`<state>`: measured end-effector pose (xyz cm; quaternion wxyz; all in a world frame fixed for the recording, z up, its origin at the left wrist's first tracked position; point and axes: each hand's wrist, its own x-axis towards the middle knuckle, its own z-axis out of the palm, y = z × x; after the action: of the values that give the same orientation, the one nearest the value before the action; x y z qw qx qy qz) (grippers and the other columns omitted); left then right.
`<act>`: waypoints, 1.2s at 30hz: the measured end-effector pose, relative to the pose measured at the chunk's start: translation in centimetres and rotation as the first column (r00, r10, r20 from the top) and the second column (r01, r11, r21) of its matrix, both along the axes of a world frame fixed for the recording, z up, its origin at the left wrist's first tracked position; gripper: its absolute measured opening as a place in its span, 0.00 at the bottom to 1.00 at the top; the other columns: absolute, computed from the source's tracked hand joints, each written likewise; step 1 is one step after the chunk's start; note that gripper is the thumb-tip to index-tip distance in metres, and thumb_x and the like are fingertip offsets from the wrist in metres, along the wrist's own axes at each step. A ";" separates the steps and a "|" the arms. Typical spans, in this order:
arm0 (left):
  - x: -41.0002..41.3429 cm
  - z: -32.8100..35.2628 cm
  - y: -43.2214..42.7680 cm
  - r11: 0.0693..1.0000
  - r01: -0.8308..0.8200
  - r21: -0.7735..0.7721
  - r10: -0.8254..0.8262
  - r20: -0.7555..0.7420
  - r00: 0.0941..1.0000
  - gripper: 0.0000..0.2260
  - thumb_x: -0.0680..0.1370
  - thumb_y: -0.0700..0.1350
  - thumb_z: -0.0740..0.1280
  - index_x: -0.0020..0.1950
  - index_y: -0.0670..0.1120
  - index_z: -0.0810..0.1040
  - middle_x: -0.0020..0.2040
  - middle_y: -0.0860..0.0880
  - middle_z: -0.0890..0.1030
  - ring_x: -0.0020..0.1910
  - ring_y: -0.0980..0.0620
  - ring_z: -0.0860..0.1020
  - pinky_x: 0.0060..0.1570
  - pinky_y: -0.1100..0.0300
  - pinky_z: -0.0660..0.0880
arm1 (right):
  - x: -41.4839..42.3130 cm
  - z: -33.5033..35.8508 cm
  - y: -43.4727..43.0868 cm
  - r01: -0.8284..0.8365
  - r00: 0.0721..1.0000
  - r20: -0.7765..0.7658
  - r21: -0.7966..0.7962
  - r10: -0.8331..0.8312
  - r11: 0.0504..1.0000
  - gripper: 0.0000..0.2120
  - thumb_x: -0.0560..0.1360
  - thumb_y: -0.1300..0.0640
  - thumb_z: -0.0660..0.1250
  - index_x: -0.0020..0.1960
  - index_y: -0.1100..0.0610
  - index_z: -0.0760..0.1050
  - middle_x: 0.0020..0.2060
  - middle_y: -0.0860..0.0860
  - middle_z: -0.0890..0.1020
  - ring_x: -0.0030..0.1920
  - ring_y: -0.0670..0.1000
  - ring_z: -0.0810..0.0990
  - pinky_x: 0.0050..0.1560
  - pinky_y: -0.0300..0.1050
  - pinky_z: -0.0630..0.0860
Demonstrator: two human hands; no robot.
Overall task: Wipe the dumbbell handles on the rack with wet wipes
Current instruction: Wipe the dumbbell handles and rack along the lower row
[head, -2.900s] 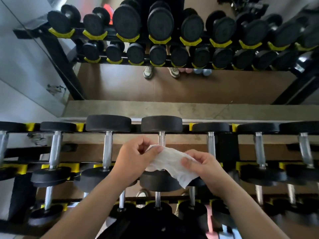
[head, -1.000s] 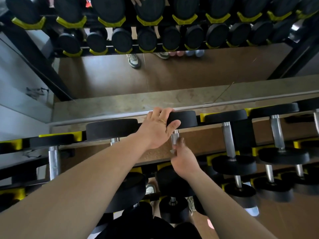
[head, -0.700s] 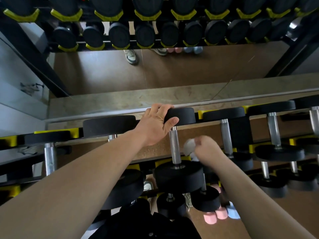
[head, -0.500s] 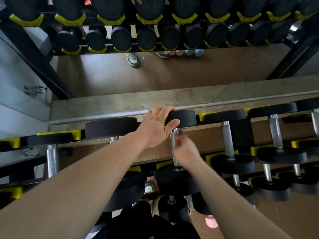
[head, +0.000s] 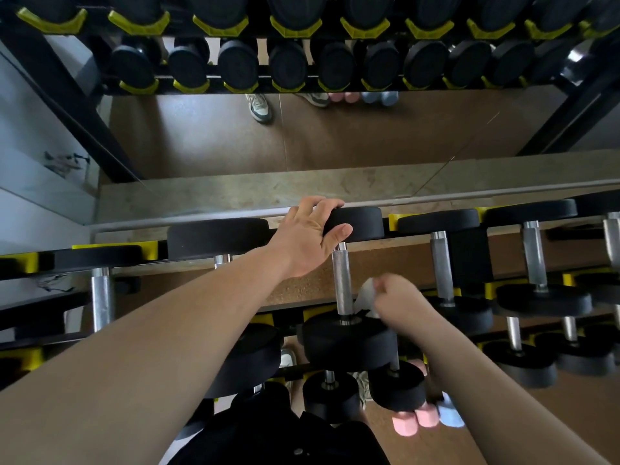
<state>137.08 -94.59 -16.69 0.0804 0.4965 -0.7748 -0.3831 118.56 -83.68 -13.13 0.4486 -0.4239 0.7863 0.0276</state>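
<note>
Gym mirror [head: 369, 139] — rack [head: 147, 250] of dumbbells [head: 536, 300], right hand [head: 399, 300]'s wipe [head: 365, 295] beside one handle [head: 341, 280]

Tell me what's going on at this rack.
A person is wiping down a dumbbell on the rack. The left hand grips its far black head, steadying it. The right hand holds a bunched wipe at the lower end of the metal handle, just above the near head.

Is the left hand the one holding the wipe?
No, the left hand grips the end of the dumbbell, while the right hand pinches the wipe beside its handle.
</note>
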 end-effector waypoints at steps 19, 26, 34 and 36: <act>0.0 0.5 -0.1 1.000 0.004 0.021 -0.003 -0.013 1.000 0.26 0.82 0.68 0.54 0.78 0.60 0.59 0.74 0.52 0.63 0.72 0.46 0.64 0.74 0.42 0.65 | -0.6 0.5 -0.6 0.047 0.997 0.061 -0.047 -0.044 0.998 0.14 0.83 0.62 0.62 0.68 0.58 0.75 0.49 0.49 0.79 0.50 0.48 0.77 0.50 0.44 0.74; 0.3 0.7 -0.7 0.998 0.043 0.052 -0.044 0.022 0.999 0.26 0.82 0.67 0.55 0.79 0.61 0.58 0.74 0.52 0.63 0.72 0.46 0.64 0.74 0.42 0.65 | 6.8 -3.5 -0.8 0.074 0.995 0.089 -0.282 -0.050 0.957 0.31 0.83 0.64 0.59 0.83 0.57 0.53 0.81 0.58 0.62 0.73 0.56 0.72 0.69 0.52 0.74; 0.5 0.7 -0.5 0.999 0.045 0.031 -0.045 -0.008 0.999 0.26 0.82 0.67 0.55 0.79 0.61 0.58 0.74 0.53 0.63 0.71 0.46 0.66 0.73 0.44 0.66 | 2.7 0.1 2.7 -0.381 0.924 -0.028 -0.028 0.381 0.924 0.21 0.84 0.61 0.59 0.76 0.55 0.66 0.65 0.56 0.80 0.58 0.52 0.82 0.54 0.44 0.80; 0.6 0.8 -0.4 0.999 0.040 0.035 -0.040 -0.009 0.999 0.26 0.83 0.67 0.55 0.79 0.61 0.58 0.75 0.52 0.63 0.71 0.47 0.66 0.74 0.44 0.65 | 1.4 0.8 1.9 -0.149 0.986 0.070 -0.007 0.149 0.989 0.14 0.85 0.57 0.60 0.69 0.55 0.74 0.57 0.52 0.82 0.52 0.47 0.81 0.46 0.36 0.76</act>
<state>137.66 -95.03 -15.87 0.0671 0.4806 -0.7773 -0.4003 119.99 -81.78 -12.34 0.4724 -0.4826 0.7361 0.0456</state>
